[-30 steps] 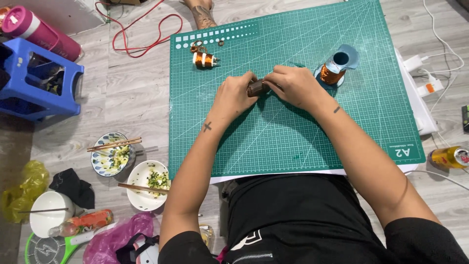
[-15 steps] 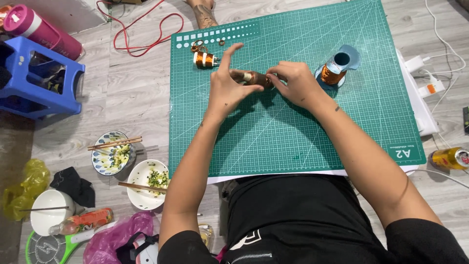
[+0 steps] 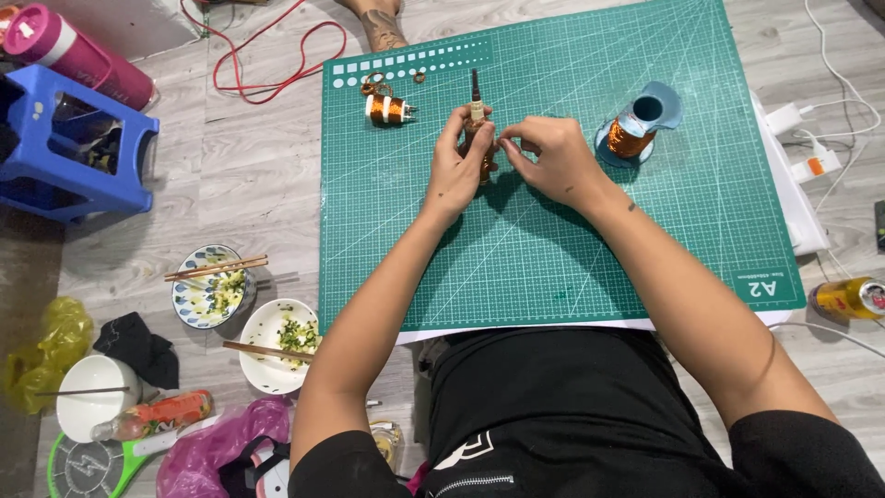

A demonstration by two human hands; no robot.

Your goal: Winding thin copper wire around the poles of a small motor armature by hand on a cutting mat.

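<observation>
**While both hands pinch the rod: coil-winding bench, item count**

While the left hand (image 3: 454,171) grips a slim rod-shaped tool (image 3: 477,111) upright-ish, pointing away from the body, the right hand (image 3: 544,157) pinches at its mid-section, fingertips closed on what looks like fine wire; the strand itself is too thin to confirm. Rod sits between the two hands, above the green cutting mat (image 3: 553,258), not resting on it as far as can be told.

Step, est.: wire being fed or wrapped onto the rod's coppery wound section. Next move likely needs steady tension from right fingers, left hand rotating or holding the rod firm; slack would loosen the turns.

Count, by position rel. to hands:
- Rod tool w/ copper winding: 1, in both hands.
- Small copper coil bobbin (image 3: 387,109): 1, on mat, just left of left hand, apart from it.
- Blue-flanged copper wire spool (image 3: 636,129): 1, on mat, near right of right hand, lying tilted.
- Cutting mat: 1, under both hands.
- Bowls w/ food remains and chopsticks (image 3: 214,293): 2, on floor, well left of left forearm; 1 more white bowl (image 3: 90,406) further left, nearer the body.
- Blue plastic stool (image 3: 74,157): 1, far left.
- Pink bottle (image 3: 78,55): 1, far left, beyond stool.
- Red cable (image 3: 277,55): 1, floor, left and beyond hands.
- Drink can (image 3: 848,297): 1, floor, right of right forearm.
- White power strip (image 3: 802,157): 1, right of mat edge.
</observation>
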